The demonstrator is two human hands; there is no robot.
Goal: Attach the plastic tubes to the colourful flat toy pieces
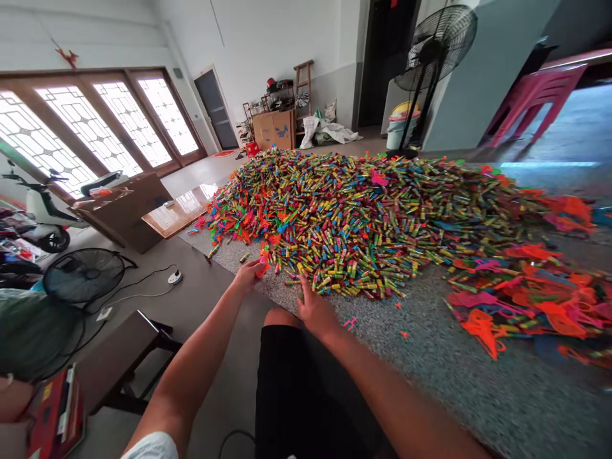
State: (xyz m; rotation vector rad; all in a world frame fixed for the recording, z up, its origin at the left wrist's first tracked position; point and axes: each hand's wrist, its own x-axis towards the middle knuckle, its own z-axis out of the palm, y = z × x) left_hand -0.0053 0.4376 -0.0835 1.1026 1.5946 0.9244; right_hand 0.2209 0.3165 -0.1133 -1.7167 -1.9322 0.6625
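Observation:
A huge heap of small multicoloured plastic tubes (363, 217) covers a speckled grey stone table (430, 382). My left hand (248, 275) is at the near left edge of the heap, its fingers closed on a small pink-red plastic piece (262, 266). My right hand (313, 309) rests palm down on the table at the heap's front edge, fingertips touching a few tubes; whether it holds one is hidden. Orange and pink flat plastic frames (526, 299) lie piled to the right.
A black standing fan (437, 48) is behind the table, a floor fan (83, 274) at my left. A dark bench (119, 357), a power strip (174, 276), a scooter (43, 210) and a pink stool (535, 95) stand around.

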